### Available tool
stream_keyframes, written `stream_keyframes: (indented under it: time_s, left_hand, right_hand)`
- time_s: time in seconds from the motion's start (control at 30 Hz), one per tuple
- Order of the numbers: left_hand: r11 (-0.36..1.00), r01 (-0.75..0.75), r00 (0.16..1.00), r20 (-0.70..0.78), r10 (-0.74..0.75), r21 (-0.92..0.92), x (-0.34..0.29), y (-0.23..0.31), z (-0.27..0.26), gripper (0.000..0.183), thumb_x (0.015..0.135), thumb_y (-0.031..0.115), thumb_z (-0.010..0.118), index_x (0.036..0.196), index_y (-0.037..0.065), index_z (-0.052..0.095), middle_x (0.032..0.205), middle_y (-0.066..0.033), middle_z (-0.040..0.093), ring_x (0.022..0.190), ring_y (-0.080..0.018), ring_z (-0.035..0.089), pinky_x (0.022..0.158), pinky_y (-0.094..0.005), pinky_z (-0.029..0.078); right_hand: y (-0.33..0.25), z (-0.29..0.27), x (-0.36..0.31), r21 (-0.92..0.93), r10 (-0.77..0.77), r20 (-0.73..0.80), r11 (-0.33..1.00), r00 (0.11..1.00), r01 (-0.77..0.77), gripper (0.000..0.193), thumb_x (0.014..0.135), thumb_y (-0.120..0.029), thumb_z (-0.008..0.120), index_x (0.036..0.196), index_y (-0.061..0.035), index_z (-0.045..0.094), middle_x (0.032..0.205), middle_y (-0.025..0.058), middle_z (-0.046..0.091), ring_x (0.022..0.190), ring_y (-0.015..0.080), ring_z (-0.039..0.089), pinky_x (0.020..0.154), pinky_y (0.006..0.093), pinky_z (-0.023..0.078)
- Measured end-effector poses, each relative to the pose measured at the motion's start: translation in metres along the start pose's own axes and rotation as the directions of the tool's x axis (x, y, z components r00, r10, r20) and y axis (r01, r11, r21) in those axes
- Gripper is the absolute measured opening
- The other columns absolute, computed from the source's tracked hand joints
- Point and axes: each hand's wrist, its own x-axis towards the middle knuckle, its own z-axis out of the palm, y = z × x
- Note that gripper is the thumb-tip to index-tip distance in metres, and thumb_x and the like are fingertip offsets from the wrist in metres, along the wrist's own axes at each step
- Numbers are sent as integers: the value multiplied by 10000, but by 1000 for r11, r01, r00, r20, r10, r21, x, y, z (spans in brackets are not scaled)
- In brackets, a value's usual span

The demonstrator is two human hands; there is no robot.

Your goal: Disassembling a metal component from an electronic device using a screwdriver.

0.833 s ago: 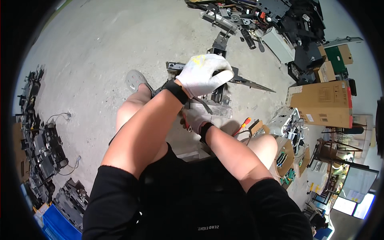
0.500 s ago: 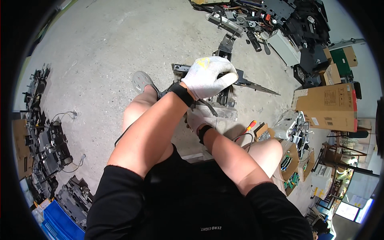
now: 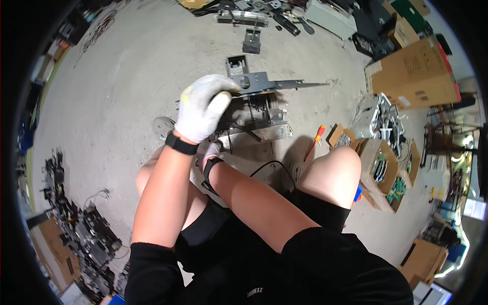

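My left hand, in a white work glove, is curled at the left end of a long dark metal plate, fingers on its edge. The plate tapers to a narrow tip at the right and lies across a dark, partly dismantled machine unit on the floor between my legs. A metal bar runs along the unit's near side, and a loose black cable crosses there. My gloved right hand is low at the unit's near left corner, its fingers mostly hidden.
A red and yellow screwdriver lies by my right knee. Beside it stand a small box of screws and cartons of circuit boards. A small dark bracket and a heap of metal parts lie beyond. Stripped parts line the left.
My view has shifted. My left hand has moved left relative to the machine unit, and the metal plate now lies more level across it. My right hand has moved to the unit's left corner.
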Motion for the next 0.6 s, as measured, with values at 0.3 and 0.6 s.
stream_keyframes:
  time_s: [0.3, 0.6]
  left_hand:
    - [993, 46, 999, -10, -45, 106, -31, -10, -16, 345, 870, 326, 555, 948, 20, 691, 917, -153, 692, 868, -333, 673, 786, -392, 527]
    - [989, 38, 998, 47, -45, 140, -16, -7, -5, 488, 905, 441, 506, 941, -10, 686, 942, -178, 694, 882, -340, 673, 795, -394, 520]
  right_hand:
    - [-37, -96, -36, 835, 229, 536, -1, 813, -551, 326, 977, -282, 476, 1057, -40, 679, 1071, 133, 703, 929, 217, 697, 728, 351, 535]
    - [-8, -119, -92, 196, -111, 600, -940, 792, -280, 128, 968, -156, 528, 1048, -56, 520, 938, 31, 562, 824, 156, 495, 757, 365, 456]
